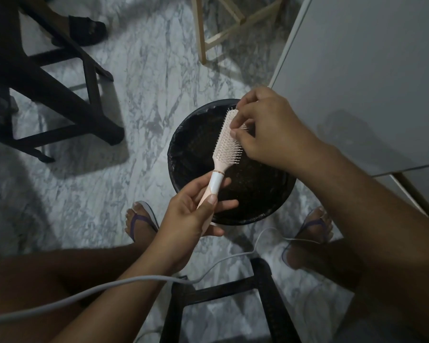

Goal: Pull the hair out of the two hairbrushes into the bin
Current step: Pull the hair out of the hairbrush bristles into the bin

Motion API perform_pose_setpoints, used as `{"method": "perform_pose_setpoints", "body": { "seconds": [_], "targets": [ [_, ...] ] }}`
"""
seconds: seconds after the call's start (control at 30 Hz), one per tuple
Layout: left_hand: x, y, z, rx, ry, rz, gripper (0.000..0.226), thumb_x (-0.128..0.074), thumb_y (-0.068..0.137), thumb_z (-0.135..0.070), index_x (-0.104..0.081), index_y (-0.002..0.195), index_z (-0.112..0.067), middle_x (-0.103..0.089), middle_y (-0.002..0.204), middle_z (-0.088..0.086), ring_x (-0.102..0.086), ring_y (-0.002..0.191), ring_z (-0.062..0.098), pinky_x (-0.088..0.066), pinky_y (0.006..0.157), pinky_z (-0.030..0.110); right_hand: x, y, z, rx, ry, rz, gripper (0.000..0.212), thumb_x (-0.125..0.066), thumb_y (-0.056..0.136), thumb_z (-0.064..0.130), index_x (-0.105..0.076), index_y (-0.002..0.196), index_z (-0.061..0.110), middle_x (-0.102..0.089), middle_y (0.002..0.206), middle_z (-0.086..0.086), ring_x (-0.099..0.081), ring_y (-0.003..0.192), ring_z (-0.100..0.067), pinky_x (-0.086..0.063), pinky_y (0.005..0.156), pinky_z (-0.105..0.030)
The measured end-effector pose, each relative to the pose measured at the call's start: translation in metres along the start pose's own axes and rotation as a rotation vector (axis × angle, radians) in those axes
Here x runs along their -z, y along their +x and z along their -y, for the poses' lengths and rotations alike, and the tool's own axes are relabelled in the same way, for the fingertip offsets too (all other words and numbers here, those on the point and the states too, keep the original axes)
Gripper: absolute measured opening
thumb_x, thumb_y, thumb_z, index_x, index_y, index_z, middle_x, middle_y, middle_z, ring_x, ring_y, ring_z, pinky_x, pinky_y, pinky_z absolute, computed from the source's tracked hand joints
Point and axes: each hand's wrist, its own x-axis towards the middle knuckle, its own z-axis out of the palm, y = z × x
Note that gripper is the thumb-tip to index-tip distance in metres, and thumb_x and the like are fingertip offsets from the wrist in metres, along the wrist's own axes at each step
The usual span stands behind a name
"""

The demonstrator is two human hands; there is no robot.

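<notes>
Marbled grey floor lies under a round black bin (183,144), above which the left hand (193,214) clamps a pale pink plastic hairbrush (227,142) by its handle while the right hand (265,129) pinches at its bristles, apparently mid-pluck, so next the pinched hair should drop binward.

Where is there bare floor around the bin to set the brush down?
Bare marble floor lies left of the bin, between it and the dark stool. The near side is crowded: both feet, a grey cable and another dark stool. The white table borders the right.

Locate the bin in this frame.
In the head view, the black-lined bin sits on the marble floor at centre, directly beneath the pink hairbrush, left of the white table.
</notes>
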Motion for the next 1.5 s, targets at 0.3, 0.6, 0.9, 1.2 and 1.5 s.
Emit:
{"method": "perform_pose_setpoints", "body": {
  "seconds": [0.3,0.6,0.9,1.2,1.5],
  "targets": [
    [0.002,0.001,0.002,-0.066,0.167,-0.024,0.044,-0.048,0.103,-0.003,-0.049,0.144,-0.021,-0.066,0.134,0.0,-0.072,0.111,0.019,-0.06,0.059,0.031,-0.008,-0.002,0.011,-0.037,-0.229,-0.031,0.025,-0.071,0.087,0.034,-0.07,0.1,0.013,-0.047,0.123,0.001,-0.059,0.1,-0.019,-0.055,0.08,-0.038],
    [-0.001,0.003,-0.006,-0.027,0.056,0.007,0.04,-0.045,0.105,-0.007,-0.051,0.142,-0.022,-0.067,0.134,-0.006,-0.072,0.111,0.022,-0.057,0.056,0.027,-0.017,-0.001,0.0,-0.042,-0.003,-0.177,0.01,-0.065,0.09,0.02,-0.067,0.093,0.01,-0.055,0.121,0.001,-0.056,0.101,-0.012,-0.047,0.083,-0.022],
    [0.004,0.003,-0.01,-0.007,0.019,0.018,0.04,-0.045,0.105,-0.008,-0.051,0.143,-0.022,-0.068,0.135,-0.006,-0.072,0.113,0.024,-0.06,0.056,0.029,-0.008,0.004,-0.009,-0.319,0.521,-0.23,0.017,-0.056,0.099,0.023,-0.067,0.097,0.01,-0.07,0.089,0.002,-0.072,0.067,-0.023,-0.062,0.061,-0.031],
    [0.006,0.001,-0.012,0.033,-0.094,0.089,0.046,-0.05,0.096,-0.016,-0.051,0.142,-0.019,-0.068,0.135,0.0,-0.073,0.109,0.028,-0.052,0.048,0.024,-0.018,0.0,-0.011,-0.332,0.847,-0.038,0.044,-0.068,0.092,0.014,-0.057,0.134,0.007,-0.07,0.116,-0.005,-0.071,0.097,-0.015,-0.062,0.065,-0.029],
    [0.002,-0.001,-0.02,0.012,-0.064,0.107,0.045,-0.05,0.097,-0.015,-0.052,0.142,-0.019,-0.068,0.135,-0.002,-0.074,0.106,0.025,-0.048,0.046,0.02,-0.011,0.013,-0.015,-0.433,0.841,-0.287,0.021,-0.059,0.099,0.026,-0.074,0.096,0.01,-0.076,0.085,-0.006,-0.075,0.074,-0.018,-0.059,0.058,-0.025]
  ]
}}
